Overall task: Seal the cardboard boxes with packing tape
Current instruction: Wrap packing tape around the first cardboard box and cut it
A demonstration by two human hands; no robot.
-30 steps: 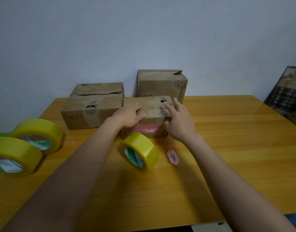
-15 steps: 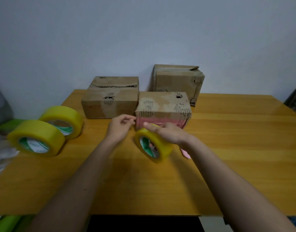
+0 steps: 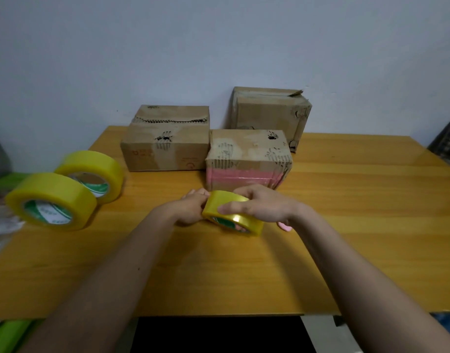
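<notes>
Gripping the tape roll (image 3: 231, 212) at centre frame, the right hand (image 3: 264, 205) holds while the left hand (image 3: 190, 208) pinches its edge, so no box (image 3: 246, 159) seems sealed yet.

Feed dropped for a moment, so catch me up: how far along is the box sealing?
Done: no fresh tape shows on any box; the near box carries only a worn pink band. In hand: the right hand grips a yellow tape roll while the left hand pinches at its edge. Left: all three, including the left box and rear box.
</notes>
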